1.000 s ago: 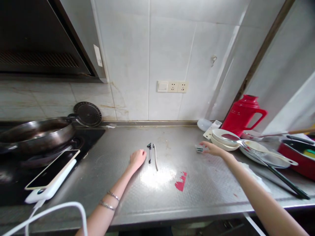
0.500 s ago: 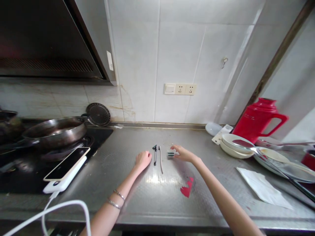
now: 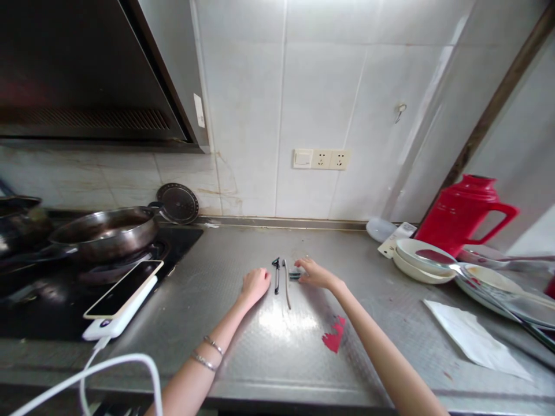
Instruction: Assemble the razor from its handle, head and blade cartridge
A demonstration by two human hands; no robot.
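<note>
Nearest me on the bench (image 3: 234, 245) lay a torn red scrap (image 3: 335, 335). Beyond it a slim pale stick (image 3: 287, 288) and a dark razor (image 3: 277, 280) ran lengthwise away from me, the razor just beside my left hand (image 3: 256, 283), a loose fist showing nothing held. My right hand (image 3: 316, 273), partly closed, had hold of a small dark-striped piece (image 3: 294, 276) on its left, crosswise to the stick, which lay nearer that hand.
</note>
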